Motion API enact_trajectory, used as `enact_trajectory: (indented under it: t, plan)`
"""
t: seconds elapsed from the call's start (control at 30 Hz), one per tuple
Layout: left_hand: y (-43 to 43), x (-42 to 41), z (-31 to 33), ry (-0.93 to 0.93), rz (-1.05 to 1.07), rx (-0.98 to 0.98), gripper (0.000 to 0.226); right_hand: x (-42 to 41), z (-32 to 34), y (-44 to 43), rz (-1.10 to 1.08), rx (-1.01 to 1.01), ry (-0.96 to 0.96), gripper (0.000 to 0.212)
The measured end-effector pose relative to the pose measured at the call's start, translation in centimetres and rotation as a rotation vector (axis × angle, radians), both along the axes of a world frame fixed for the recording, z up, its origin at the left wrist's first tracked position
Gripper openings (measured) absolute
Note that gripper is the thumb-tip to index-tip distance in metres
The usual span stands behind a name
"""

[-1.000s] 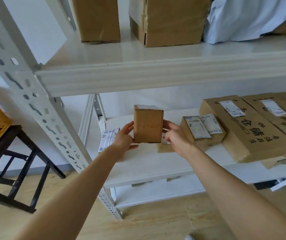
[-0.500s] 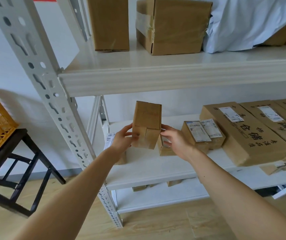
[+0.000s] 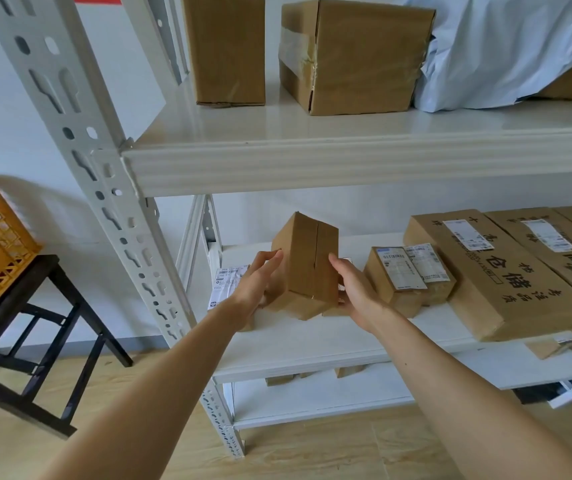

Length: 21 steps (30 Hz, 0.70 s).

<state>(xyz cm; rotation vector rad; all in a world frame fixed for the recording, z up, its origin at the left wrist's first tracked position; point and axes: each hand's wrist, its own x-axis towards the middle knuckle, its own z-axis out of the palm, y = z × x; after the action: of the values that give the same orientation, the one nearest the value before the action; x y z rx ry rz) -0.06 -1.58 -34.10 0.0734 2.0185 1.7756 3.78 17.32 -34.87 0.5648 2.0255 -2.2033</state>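
Rotated seam-side towards me since the earlier frame, the small cardboard box [image 3: 307, 261] hangs long axis near-upright above the middle shelf [image 3: 312, 344], gripped between my left hand [image 3: 260, 287] and right hand [image 3: 355, 291], equally near.

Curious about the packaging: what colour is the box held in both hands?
The box is plain brown cardboard, seen best in the head view.

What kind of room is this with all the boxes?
Probably a parcel storeroom: white metal shelves hold cardboard boxes, a big flat box bears a shipping label, and the left hand and right hand hold a small box.
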Motion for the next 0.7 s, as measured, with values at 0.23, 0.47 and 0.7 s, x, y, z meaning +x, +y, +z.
enact_trajectory:
  t: [0.23,0.47,0.7]
  plan:
    - [0.1,0.0,-0.5,-0.047,0.042,-0.002,0.034,-0.6,-0.8,1.3,-0.035,-0.046,0.053,0.034]
    - [-0.2,-0.2,-0.9,-0.086,0.057,-0.022,0.035,0.4,-0.2,1.5,0.227,0.071,0.081,0.07]
    - [-0.1,-0.1,-0.8,-0.053,0.084,-0.078,0.034,0.3,-0.7,0.7,0.217,0.1,0.08,0.04]
